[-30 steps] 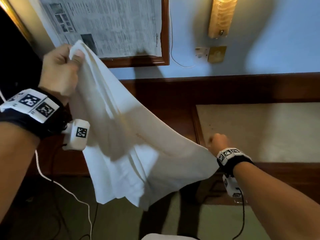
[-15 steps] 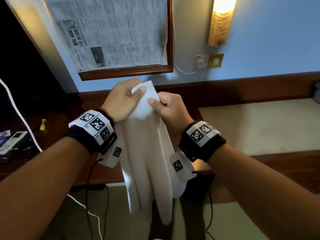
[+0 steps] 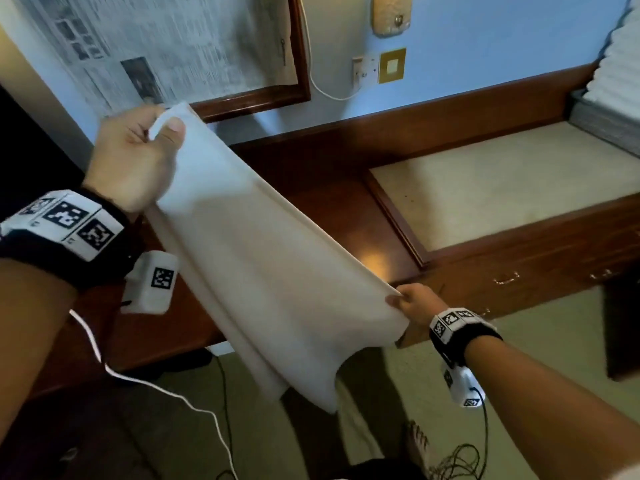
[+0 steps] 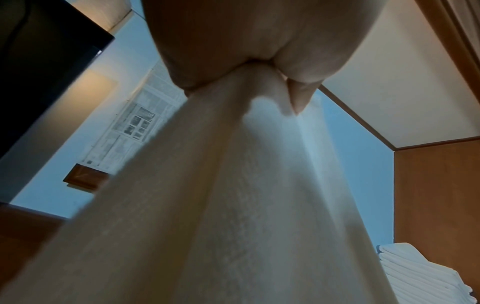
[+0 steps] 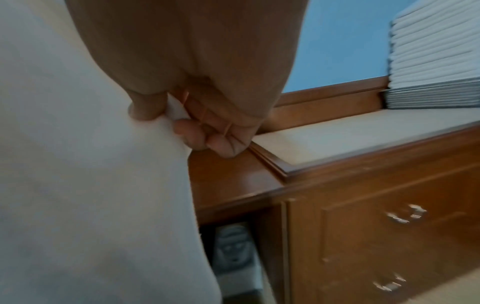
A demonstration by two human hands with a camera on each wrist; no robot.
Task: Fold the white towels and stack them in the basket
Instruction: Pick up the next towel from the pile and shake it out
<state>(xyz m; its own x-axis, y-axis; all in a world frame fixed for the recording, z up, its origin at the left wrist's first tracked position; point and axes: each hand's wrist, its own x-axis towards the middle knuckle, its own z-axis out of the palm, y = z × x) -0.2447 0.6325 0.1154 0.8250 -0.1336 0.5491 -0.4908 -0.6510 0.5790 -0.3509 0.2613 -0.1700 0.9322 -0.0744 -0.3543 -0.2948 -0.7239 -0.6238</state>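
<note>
A white towel (image 3: 263,265) is stretched in the air between my two hands, folded lengthwise and sloping from upper left to lower right. My left hand (image 3: 138,157) pinches its top end near the framed newspaper. My right hand (image 3: 412,306) pinches the lower end over the front edge of the wooden counter. In the left wrist view the towel (image 4: 233,205) hangs from the left hand (image 4: 262,67). The right wrist view has the right hand (image 5: 168,115) pinching the towel (image 5: 78,164) edge. A grey basket (image 3: 609,123) with a stack of folded white towels (image 3: 620,64) stands at the far right.
A wooden counter (image 3: 329,216) with a beige inlaid top (image 3: 502,188) runs under the towel, with drawers (image 3: 509,282) below. A framed newspaper (image 3: 166,50), a wall lamp (image 3: 391,15) and a socket (image 3: 363,71) are on the blue wall. Cables (image 3: 457,462) lie on the green floor.
Half a second ago both hands held the towel's top together at chest height. Since then the right hand has slid down to the lower end and pulled it out to the right, stretching the towel.
</note>
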